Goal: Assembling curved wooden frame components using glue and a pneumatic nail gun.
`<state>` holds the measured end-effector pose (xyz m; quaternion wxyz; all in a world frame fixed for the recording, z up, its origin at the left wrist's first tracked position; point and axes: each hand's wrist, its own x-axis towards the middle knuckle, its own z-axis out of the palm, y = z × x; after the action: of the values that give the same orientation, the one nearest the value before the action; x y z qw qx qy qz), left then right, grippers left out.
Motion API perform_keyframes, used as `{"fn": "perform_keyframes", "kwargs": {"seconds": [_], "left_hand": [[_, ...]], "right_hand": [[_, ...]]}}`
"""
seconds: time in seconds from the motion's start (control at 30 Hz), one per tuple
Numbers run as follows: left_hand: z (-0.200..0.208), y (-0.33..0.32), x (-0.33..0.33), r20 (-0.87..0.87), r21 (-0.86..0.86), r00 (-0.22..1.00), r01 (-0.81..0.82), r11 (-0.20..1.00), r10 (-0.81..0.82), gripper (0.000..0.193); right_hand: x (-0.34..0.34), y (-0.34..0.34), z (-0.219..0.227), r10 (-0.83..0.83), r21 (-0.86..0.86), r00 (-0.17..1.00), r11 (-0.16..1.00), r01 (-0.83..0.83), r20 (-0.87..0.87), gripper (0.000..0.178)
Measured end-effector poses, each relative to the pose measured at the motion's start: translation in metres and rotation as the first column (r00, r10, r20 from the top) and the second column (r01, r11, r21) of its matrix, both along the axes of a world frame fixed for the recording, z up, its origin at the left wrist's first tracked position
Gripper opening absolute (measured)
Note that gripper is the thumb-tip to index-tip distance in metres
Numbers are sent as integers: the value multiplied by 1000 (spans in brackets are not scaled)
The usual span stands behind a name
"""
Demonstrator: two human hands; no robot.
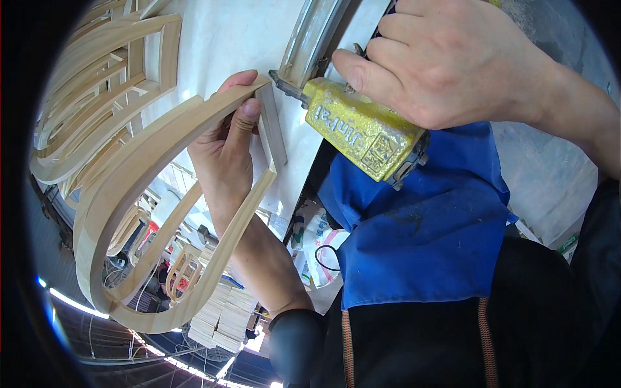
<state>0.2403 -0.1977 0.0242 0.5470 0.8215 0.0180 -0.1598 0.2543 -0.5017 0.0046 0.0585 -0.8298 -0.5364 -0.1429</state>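
At the left hand [226, 132]: one wooden frame [143, 150], pale, curved, held near its squared end; thumb on the near face, fingers behind, so the grip is clamped on the rail, apparently to steady the corner while the loop hangs out to the left, clear of the forearm

At the right hand [430, 64]: one yellow tool [362, 129], metal-bodied; fingers wrapped over its handle, which the hand largely hides, closed on it, seemingly so the narrow nose points at the frame; nose just beside the held corner, contact not certain

Beyond the left grip, upper left: more curved frames [169, 53], grouped close together, perhaps to save room

Between and above the two grips: white surface [217, 35]; metal rail [315, 32]

Below the right grip: blue cloth [420, 226] over the person's front, probably to protect clothing

Below the left grip, farther off: pale boards [223, 313], stacked
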Motion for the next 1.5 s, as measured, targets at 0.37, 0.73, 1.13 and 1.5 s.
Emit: {"fn": "perform_keyframes", "kwargs": {"seconds": [0.37, 0.73, 1.13, 1.5], "left_hand": [[3, 0, -1, 39, 69, 999, 10, 998, -12, 30], [5, -3, 1, -2, 45, 1000, 0, 999, 0, 29], [6, -5, 0, 39, 70, 999, 30, 997, -32, 29], [2, 2, 3, 4, 40, 999, 32, 999, -33, 29]], "right_hand": [[-13, -3, -3, -20, 23, 999, 1000, 19, 36, 10], [-8, 9, -8, -46, 42, 997, 998, 43, 58, 9], [-13, 11, -10, -72, 71, 992, 995, 64, 101, 9], [-11, 5, -16, -94, 107, 988, 991, 81, 125, 9]]}}
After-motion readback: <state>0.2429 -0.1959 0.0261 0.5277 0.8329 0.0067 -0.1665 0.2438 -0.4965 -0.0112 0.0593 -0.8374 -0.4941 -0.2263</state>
